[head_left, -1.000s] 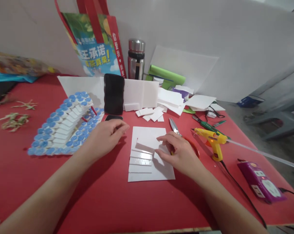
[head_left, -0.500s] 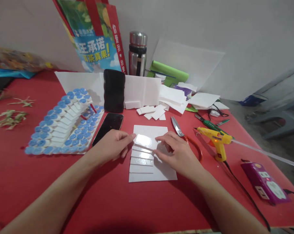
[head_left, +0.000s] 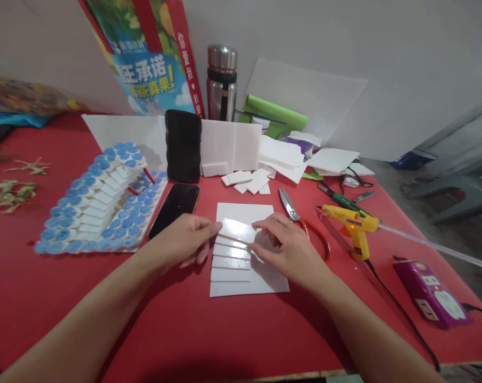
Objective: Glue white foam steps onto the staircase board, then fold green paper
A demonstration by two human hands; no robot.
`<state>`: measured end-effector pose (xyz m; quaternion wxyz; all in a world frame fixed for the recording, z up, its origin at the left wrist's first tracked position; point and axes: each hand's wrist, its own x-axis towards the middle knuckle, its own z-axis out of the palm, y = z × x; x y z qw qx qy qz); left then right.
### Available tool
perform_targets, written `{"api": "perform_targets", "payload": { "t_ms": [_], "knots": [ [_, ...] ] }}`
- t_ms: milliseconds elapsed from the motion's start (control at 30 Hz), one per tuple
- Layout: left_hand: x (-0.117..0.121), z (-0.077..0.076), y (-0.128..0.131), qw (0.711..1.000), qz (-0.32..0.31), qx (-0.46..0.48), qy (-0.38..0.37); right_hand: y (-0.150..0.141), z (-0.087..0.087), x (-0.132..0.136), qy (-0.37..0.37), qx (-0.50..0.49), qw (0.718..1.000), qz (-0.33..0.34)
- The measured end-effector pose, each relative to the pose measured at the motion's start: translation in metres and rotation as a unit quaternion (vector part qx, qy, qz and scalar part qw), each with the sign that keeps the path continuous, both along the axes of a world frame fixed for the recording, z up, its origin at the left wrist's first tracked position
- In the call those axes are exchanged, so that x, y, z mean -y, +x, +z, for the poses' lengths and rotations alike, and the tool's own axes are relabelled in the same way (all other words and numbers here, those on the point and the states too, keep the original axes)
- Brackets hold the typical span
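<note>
A white foam board (head_left: 269, 276) lies flat on the red table, bearing several overlapping white strips stacked like steps along its left half. The topmost strip (head_left: 236, 231) is glossy and slightly tilted. My left hand (head_left: 193, 236) pinches this strip's left end between thumb and forefinger. At its right end, my right hand (head_left: 287, 242) grips the strip with thumb and forefinger set apart along its short edge. Just beyond my right hand lie orange-handled scissors (head_left: 292, 210), partly hidden by it. A black phone (head_left: 177, 207) lies left of the board.
A model of blue-and-white rolls with white steps (head_left: 99, 205) stands at left. Loose white strips (head_left: 249, 181) lie behind the board. To the right are a yellow glue gun (head_left: 352, 226) with a long glue stick and a purple power socket (head_left: 432, 292). A steel flask (head_left: 222, 85) stands behind.
The view has shifted slightly, so everything sits a little further left. Both hands stay at the ends of the top strip, with hardly any movement.
</note>
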<state>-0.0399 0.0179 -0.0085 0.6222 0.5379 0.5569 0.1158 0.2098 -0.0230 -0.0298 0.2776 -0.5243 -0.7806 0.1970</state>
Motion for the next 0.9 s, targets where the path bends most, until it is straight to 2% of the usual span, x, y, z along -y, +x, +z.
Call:
{"api": "perform_targets", "payload": {
  "t_ms": [367,667,900],
  "knots": [
    [-0.0004,-0.0100,-0.0044,1.000,0.003,0.011,0.012,0.0003,0.0016,-0.0006,-0.023,-0.004,1.000,-0.001],
    [0.0008,-0.0029,-0.0011,1.000,-0.006,0.009,0.011,-0.0007,0.0026,-0.0008,-0.043,-0.013,0.999,-0.004],
    [0.0001,-0.0030,-0.0013,1.000,-0.007,0.013,-0.001,0.0020,0.0025,-0.0013,-0.062,-0.051,0.997,-0.005]
  ]
}}
